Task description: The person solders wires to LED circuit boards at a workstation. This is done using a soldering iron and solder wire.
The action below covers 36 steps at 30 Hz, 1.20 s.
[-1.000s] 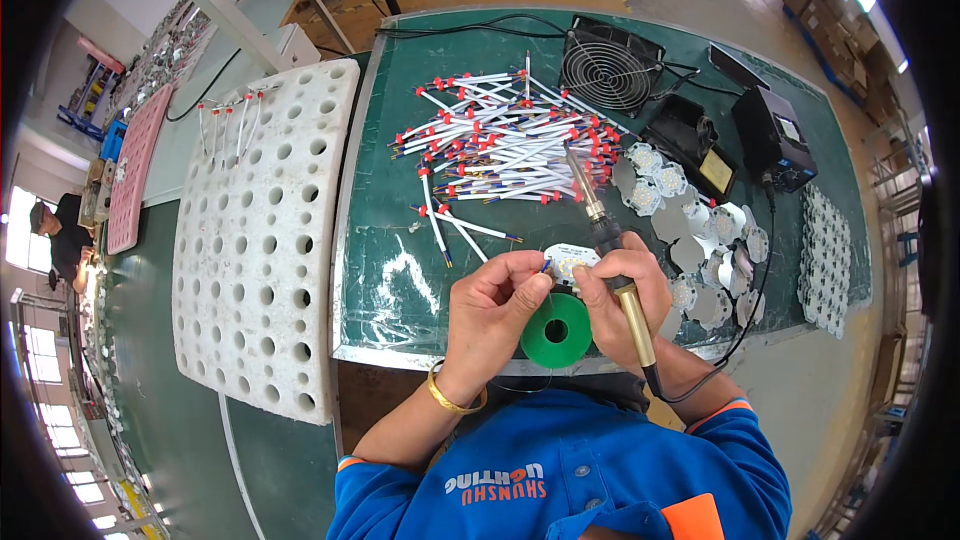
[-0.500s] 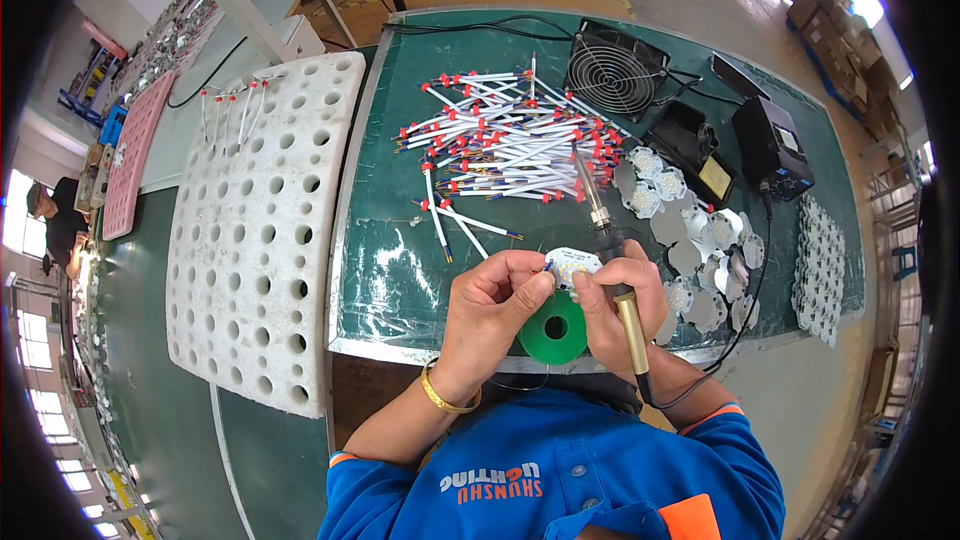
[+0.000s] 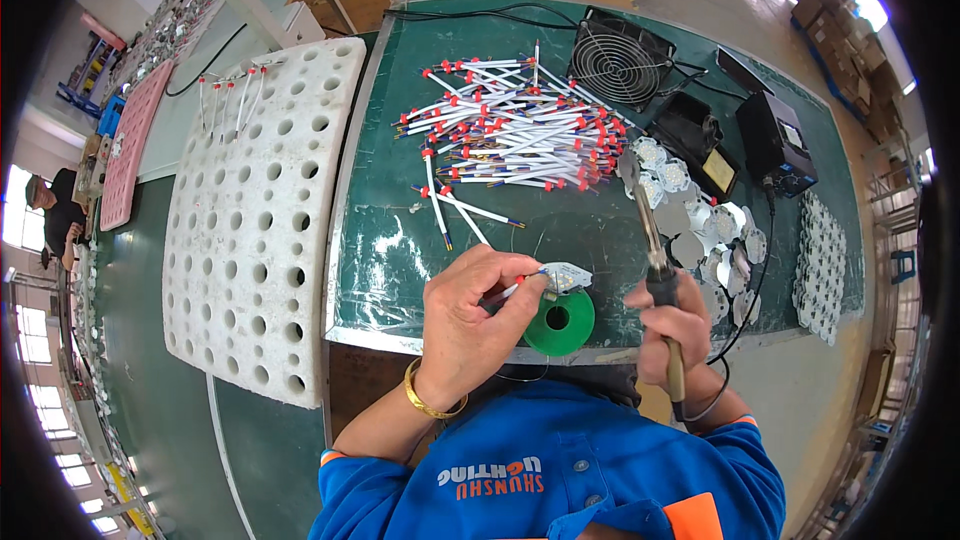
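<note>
Between thumb and fingers of my left hand [image 3: 468,312] is a small white LED board [image 3: 568,279], tilted, its yellowish chips visible. A short white wire lead [image 3: 508,292] with a red ring shows in the same grip, its end at the board's edge. My right hand [image 3: 678,335] is wrapped round the handle of a soldering iron [image 3: 660,282], tip pointing up and away, apart from the board. Just below the board stands a green solder spool [image 3: 577,333]. Farther back lies a heap of white wire leads [image 3: 520,145] with red rings.
Right of the heap are loose round LED boards [image 3: 690,230], a fan [image 3: 620,65], an iron stand [image 3: 700,145] and a black soldering station [image 3: 775,145]. A board panel [image 3: 820,270] lies at the right edge. A white perforated foam block [image 3: 250,230] stands left. Another person [image 3: 65,210] is far left.
My right hand has moved right with the soldering iron, leaving the board. My left hand keeps the board, now tilted, and the white lead shows in its fingers.
</note>
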Each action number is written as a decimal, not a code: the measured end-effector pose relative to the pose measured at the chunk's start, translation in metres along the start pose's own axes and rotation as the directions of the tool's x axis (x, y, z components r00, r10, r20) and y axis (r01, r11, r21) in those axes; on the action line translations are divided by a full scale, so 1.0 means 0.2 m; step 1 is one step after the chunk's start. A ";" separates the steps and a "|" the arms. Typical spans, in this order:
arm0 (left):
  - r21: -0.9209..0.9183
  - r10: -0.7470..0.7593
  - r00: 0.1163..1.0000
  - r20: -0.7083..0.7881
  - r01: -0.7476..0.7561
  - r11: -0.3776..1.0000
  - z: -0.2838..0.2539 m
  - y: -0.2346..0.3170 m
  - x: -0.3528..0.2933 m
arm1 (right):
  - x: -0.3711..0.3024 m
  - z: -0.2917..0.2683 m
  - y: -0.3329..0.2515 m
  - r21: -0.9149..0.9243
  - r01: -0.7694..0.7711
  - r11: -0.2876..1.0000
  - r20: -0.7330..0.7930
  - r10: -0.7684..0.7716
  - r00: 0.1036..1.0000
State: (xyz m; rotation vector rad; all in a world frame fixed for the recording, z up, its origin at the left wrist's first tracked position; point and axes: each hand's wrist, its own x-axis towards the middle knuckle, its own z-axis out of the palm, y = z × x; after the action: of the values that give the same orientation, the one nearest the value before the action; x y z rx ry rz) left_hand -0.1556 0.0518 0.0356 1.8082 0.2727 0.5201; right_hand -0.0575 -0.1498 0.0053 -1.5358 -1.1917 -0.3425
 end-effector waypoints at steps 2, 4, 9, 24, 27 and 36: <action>0.040 0.036 0.999 0.016 -0.036 0.999 0.00 0.01 0.01 | 0.01 -0.07 -0.02 0.074 0.040 0.996 0.136 -0.049 0.989; 0.064 0.072 0.997 0.007 -0.073 0.995 0.01 0.03 0.01 | 0.01 -0.05 -0.04 0.099 0.086 0.991 0.033 -0.089 0.995; 0.100 0.080 0.996 0.023 -0.082 0.992 0.00 0.03 0.02 | 0.06 -0.07 -0.08 0.196 0.049 0.979 0.170 -0.083 0.982; 0.071 0.090 0.995 0.040 -0.092 0.993 0.00 0.05 0.02 | 0.07 -0.06 -0.06 0.147 0.082 0.986 0.199 -0.111 0.974; 0.064 0.081 0.996 0.039 -0.083 0.994 0.00 0.04 0.02 | 0.06 -0.06 -0.06 0.128 0.093 0.987 0.193 -0.117 0.974; -0.010 0.017 0.997 0.072 -0.017 1.000 0.00 0.02 0.02 | 0.07 -0.05 -0.05 0.149 0.066 0.987 0.181 -0.093 0.979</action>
State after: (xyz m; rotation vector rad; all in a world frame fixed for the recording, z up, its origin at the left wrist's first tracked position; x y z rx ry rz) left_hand -0.1527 0.0529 0.0405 1.8171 0.2054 0.4668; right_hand -0.0543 -0.1530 0.0250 -1.4220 -1.3981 -0.1634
